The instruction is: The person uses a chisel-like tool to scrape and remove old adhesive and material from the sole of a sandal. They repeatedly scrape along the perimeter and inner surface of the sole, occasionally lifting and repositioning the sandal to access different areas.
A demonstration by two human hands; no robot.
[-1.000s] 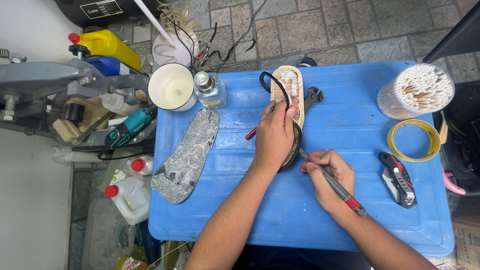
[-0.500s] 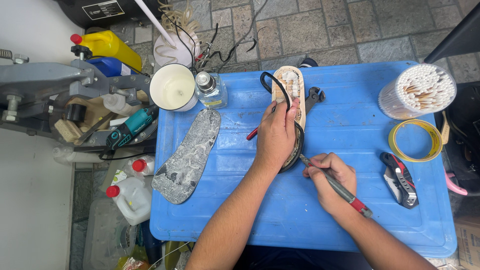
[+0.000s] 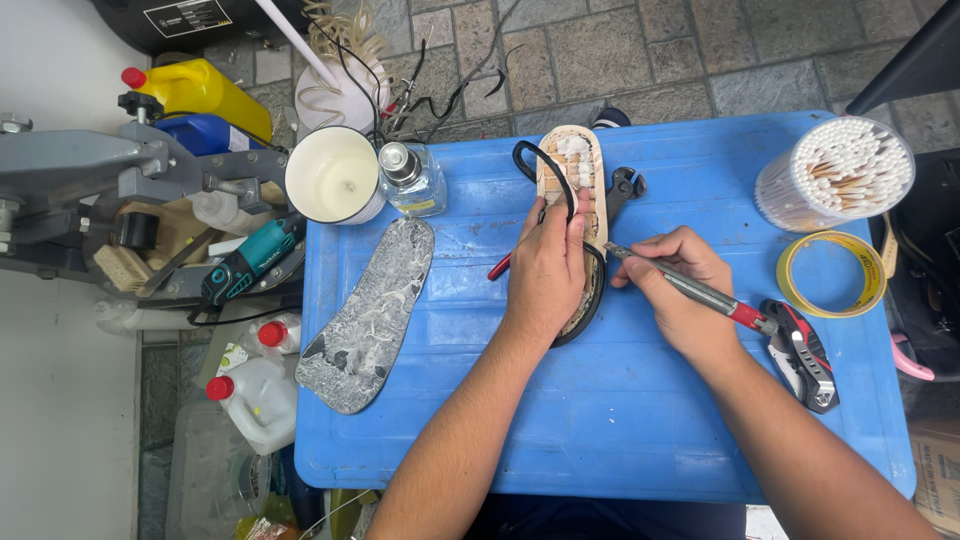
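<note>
A tan sandal sole [image 3: 577,165] with a black strap lies lengthwise on the blue plastic lid [image 3: 620,420]. My left hand [image 3: 548,265] presses flat on its lower half and covers it. My right hand [image 3: 680,290] grips a thin metal tool with a red handle [image 3: 700,292]; the tool's tip touches the sole's right edge beside my left hand. A red-handled tool pokes out from under my left hand on the left, and black pincers [image 3: 622,190] lie against the sole's right side.
A grey worn insole [image 3: 368,315] lies on the lid's left part. A white cup [image 3: 333,175] and a small glass bottle [image 3: 410,178] stand at the back left. A tub of cotton swabs [image 3: 835,170], a yellow tape roll [image 3: 832,272] and red-black pliers [image 3: 800,352] sit right. Bottles and a drill crowd the left floor.
My right hand has moved up and left, bringing the tool's tip against the sole's edge. My left hand stays pressed on the sole.
</note>
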